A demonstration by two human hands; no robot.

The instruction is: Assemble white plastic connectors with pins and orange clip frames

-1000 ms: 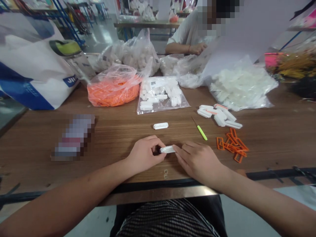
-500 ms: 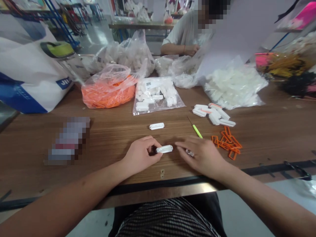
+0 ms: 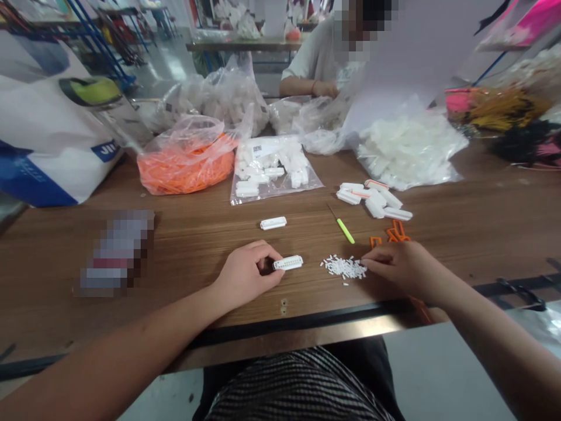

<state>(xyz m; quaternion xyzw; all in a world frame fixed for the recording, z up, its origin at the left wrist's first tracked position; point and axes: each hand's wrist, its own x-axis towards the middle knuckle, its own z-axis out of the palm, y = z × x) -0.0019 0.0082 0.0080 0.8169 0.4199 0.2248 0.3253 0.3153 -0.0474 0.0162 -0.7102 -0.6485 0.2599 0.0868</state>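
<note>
My left hand (image 3: pixel 249 270) pinches one end of a white connector housing (image 3: pixel 288 262), whose face has rows of small holes. The housing is held just above the table, its free end pointing right. To the right lies a loose pile of tiny white plugs (image 3: pixel 344 267). The fingertips of my right hand (image 3: pixel 401 268) are pinched together at the pile's right edge; what is between them, if anything, is too small to make out. Another white connector housing (image 3: pixel 273 223) rests behind my left hand. A pick tool with a yellow-green handle (image 3: pixel 345 231) lies behind the plugs.
Orange frames (image 3: pixel 397 231) lie partly hidden behind my right hand, near several white housings (image 3: pixel 375 199). Along the back stand bags of orange parts (image 3: pixel 186 161), white housings (image 3: pixel 274 166) and whitish pieces (image 3: pixel 407 146). A blurred-out object (image 3: pixel 116 251) is at left. A person (image 3: pixel 315 64) sits opposite.
My right hand has moved right, from over the plugs to their right edge, uncovering the pile and covering part of the orange frames. My left hand still holds the housing.
</note>
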